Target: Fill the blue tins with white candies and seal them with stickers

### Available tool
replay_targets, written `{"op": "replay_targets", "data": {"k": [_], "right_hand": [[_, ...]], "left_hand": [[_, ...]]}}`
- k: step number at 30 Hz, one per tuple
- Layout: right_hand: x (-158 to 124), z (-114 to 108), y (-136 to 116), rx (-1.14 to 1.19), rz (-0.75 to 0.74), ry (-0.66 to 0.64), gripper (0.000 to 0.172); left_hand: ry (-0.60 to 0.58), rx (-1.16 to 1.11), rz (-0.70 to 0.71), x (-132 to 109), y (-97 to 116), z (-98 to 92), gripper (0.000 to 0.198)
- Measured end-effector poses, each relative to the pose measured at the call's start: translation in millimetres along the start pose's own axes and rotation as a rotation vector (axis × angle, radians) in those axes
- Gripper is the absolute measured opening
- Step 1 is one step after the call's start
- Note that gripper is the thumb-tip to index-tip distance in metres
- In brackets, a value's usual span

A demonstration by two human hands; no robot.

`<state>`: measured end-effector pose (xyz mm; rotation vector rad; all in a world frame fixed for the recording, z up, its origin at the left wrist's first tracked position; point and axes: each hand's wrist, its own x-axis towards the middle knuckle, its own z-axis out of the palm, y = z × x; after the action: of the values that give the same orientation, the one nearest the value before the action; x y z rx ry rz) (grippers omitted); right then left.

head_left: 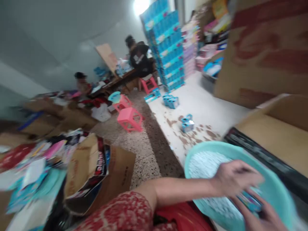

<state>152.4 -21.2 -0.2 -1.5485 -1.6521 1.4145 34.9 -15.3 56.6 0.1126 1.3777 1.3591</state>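
A teal plastic basin [274,189] sits low at the right, filled with small white pieces [204,163]. My left hand [237,181] reaches across from a red patterned sleeve [125,211] and hovers over the basin; its fingers are smeared by motion. At the bottom right corner my right hand [262,218] lies in the basin, its fingers curled under a small bundle of coloured packets [250,200]. The whole view is tilted and blurred.
An open cardboard box [276,134] stands just behind the basin, with a larger carton [264,48] above it. A torn box [96,166] and loose papers lie at the left. Pink stools [130,118], a stack of blue packs [166,48] and two seated people [139,57] are farther back.
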Motion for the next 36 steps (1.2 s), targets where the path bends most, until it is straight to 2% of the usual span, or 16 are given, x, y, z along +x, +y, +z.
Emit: {"op": "replay_targets", "data": {"k": [3,4,6,8,9,11,12,15,17,19,22,25,28,32,34,36], "right_hand": [[-23,-25,-10,0.006,0.053,0.024,0.048],[-25,-29,-12,0.046,0.031,0.06,0.047],[-25,-36,-12,0.087,0.006,0.114,0.044],[-23,-44,-8,0.096,-0.002,0.157,0.04],[-24,-49,-7,0.098,-0.008,0.175,0.038],[-28,-56,-6,0.113,-0.032,0.206,0.036],[-32,-57,-6,0.125,-0.041,0.217,0.036],[-43,-54,-8,0.178,-0.033,0.217,0.036],[-48,-47,-7,0.208,-0.01,0.206,0.035],[-50,-39,-3,0.219,0.012,0.203,0.034],[-49,-30,3,0.204,0.029,0.208,0.033],[-45,-26,7,0.194,0.034,0.209,0.033],[-41,-22,8,0.183,0.023,0.21,0.033],[-35,-13,9,0.164,-0.006,0.191,0.031],[-32,-7,9,0.154,-0.014,0.178,0.03],[-29,-1,8,0.14,-0.018,0.159,0.03]], "left_hand": [[0.114,0.073,0.156,12,5,-24.3,0.038],[0.16,0.14,0.202,22,1,-35.0,0.033],[0.147,0.411,0.231,45,-17,-53.1,0.025],[-0.012,0.801,0.276,62,-46,-61.6,0.022],[-0.111,0.894,0.287,65,-62,-61.9,0.018],[-0.342,1.122,0.336,61,-93,-57.4,0.014],[-0.442,1.242,0.365,56,-104,-54.3,0.02],[-0.667,1.597,0.429,39,-121,-51.9,0.026],[-0.761,1.643,0.404,36,-118,-59.5,0.022],[-0.77,1.581,0.336,40,-110,-71.3,0.015],[-0.667,1.524,0.271,54,-99,-83.4,0.007],[-0.38,1.269,0.21,62,-89,-79.4,0.01],[-0.082,0.637,-0.012,57,-69,-63.6,0.021],[-0.089,0.034,-0.187,38,-32,-39.4,0.026],[-0.116,-0.095,-0.172,30,-19,-28.3,0.026],[-0.12,-0.106,-0.095,25,-14,-19.0,0.024]]}}
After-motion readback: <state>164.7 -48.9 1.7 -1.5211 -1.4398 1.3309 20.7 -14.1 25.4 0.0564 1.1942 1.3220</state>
